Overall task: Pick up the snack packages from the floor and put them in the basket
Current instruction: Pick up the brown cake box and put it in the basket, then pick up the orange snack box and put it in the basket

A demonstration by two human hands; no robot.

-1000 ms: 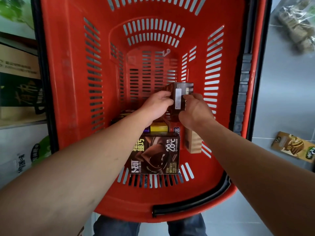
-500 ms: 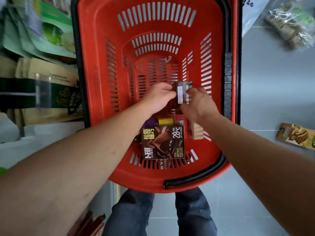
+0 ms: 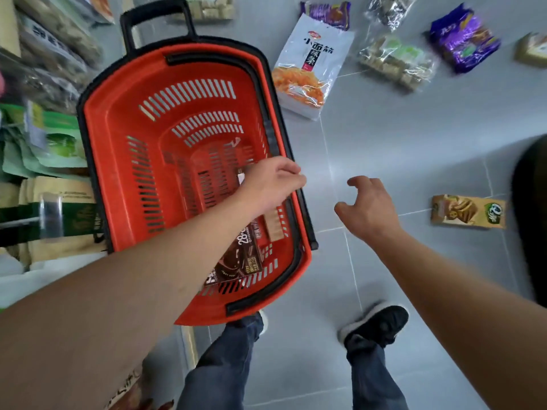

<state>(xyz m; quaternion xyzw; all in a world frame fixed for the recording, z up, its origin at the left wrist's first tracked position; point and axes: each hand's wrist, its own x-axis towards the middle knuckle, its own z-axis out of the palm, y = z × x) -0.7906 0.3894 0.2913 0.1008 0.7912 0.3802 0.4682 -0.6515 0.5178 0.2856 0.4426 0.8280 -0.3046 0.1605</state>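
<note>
The red basket (image 3: 118, 149) stands on the grey floor at left, with a dark chocolate box (image 3: 241, 258) and a tan box (image 3: 273, 227) inside. My left hand (image 3: 272, 184) hovers over the basket's right side, fingers loosely curled; a corner of a small dark box (image 3: 241, 176) shows beside it. My right hand (image 3: 368, 208) is outside the basket above the floor, fingers spread and empty. On the floor lie a white noodle-snack bag (image 3: 310, 66), a clear bag of brown cubes (image 3: 396, 62), a purple pack (image 3: 463, 38) and a tan box (image 3: 467, 211).
Shelves of bagged goods (image 3: 44, 137) line the left edge, close against the basket. More packages (image 3: 325, 13) lie along the top. My legs and a black shoe (image 3: 376, 324) stand below the basket. A dark blurred shape (image 3: 532, 220) fills the right edge.
My right hand let go of the small dark box and moved right, out of the basket. The view pulled back and swung right, showing the floor packages. My left hand shifted toward the basket's right rim.
</note>
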